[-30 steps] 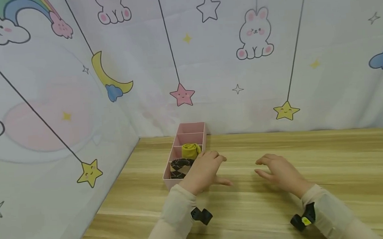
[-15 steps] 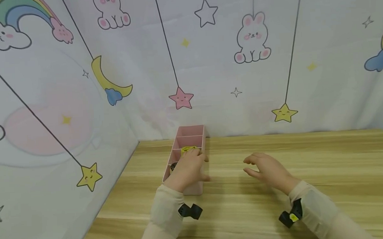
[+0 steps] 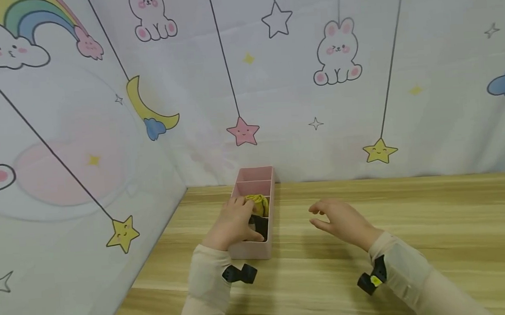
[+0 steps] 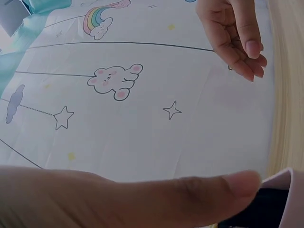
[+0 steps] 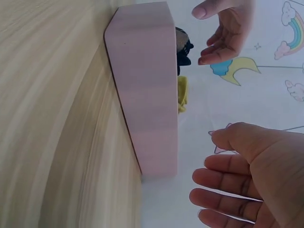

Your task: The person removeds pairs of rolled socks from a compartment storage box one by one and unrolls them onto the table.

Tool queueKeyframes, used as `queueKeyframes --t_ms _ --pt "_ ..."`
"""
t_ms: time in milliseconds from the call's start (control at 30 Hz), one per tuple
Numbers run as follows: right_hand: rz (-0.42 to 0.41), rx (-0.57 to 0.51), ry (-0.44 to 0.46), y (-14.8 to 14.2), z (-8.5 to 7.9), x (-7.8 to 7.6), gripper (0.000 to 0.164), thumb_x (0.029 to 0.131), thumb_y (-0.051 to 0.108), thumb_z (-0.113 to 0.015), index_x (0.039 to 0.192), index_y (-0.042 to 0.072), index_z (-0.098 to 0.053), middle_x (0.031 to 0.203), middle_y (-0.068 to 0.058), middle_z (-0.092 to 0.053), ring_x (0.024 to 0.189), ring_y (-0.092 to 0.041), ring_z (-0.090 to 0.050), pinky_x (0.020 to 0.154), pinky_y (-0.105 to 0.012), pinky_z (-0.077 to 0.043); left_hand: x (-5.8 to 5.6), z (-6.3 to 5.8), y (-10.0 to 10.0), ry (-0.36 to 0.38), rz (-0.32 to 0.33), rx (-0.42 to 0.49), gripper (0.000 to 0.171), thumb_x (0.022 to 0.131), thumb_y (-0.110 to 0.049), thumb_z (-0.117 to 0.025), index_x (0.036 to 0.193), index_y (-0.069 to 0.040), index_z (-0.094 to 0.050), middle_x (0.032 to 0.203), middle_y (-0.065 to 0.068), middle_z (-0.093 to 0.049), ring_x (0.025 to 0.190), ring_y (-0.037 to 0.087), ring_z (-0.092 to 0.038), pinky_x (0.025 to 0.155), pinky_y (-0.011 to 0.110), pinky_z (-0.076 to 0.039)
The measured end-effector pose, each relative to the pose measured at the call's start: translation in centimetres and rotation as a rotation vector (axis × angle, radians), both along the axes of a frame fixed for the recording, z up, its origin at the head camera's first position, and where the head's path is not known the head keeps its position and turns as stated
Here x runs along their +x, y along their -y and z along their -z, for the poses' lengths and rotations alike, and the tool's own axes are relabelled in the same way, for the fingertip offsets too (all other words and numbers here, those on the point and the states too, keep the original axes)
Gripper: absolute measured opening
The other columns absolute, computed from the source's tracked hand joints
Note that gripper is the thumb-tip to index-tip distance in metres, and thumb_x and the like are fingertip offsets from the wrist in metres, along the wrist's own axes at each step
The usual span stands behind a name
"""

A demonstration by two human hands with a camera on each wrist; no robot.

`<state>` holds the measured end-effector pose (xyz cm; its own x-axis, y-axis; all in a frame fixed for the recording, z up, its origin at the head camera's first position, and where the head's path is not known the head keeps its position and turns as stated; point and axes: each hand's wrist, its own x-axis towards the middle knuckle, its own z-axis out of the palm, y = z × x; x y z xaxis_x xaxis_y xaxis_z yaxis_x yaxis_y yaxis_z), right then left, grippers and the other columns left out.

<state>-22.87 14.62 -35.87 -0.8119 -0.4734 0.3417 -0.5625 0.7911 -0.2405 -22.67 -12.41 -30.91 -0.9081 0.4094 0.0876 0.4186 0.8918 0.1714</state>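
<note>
A long pink divided box point(image 3: 250, 251) sits on the table, its compartments in a row away from me. A rolled yellow cloth point(image 3: 259, 204) lies in one compartment, and a rolled black patterned cloth point(image 3: 261, 227) in the nearest one. Over the box's near end hovers my left hand point(image 3: 231, 223), fingers loosely bent; it partly covers both rolls. In the right wrist view that left hand point(image 5: 232, 31) is apart from the black roll point(image 5: 182, 47), with nothing in its grasp. My right hand point(image 3: 342, 223) hangs in the air right of the box, fingers relaxed, holding nothing.
Two compartments at the box's far end hold nothing visible. The wood-grain table point(image 3: 408, 244) spreads out to the right. A white curtain point(image 3: 303, 150) with cartoon stars and rabbits closes off the back and left sides.
My left hand has moved left from the box's right side to above its near end, uncovering the right part of the black roll. My right hand has drifted slightly left.
</note>
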Motion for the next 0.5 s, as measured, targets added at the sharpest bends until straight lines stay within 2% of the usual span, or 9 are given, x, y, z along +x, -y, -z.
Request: queueKeyframes --t_ms 167,500 --pt "-0.017 -0.003 0.019 0.9 -0.4 -0.3 0.026 0.091 0.022 -0.065 0.11 0.004 -0.067 0.103 -0.009 -0.071 0.091 -0.025 -0.066 0.079 -0.04 -0.055 -0.4 0.1 1.2 0.055 -0.035 0.019 0.066 0.066 -0.033 -0.088 0.117 -0.005 -0.057 0.119 0.013 -0.057 0.117 0.034 -0.048 0.106 0.051 -0.035" --pt "-0.049 -0.009 0.016 2.9 -0.6 -0.9 0.023 0.092 0.024 -0.063 0.106 0.006 -0.068 0.101 -0.007 -0.071 0.093 -0.023 -0.066 0.082 -0.041 -0.054 -0.9 0.3 3.0 0.105 -0.079 0.005 0.068 0.065 -0.034 -0.089 0.117 -0.004 -0.056 0.117 0.013 -0.057 0.116 0.035 -0.049 0.105 0.051 -0.035"
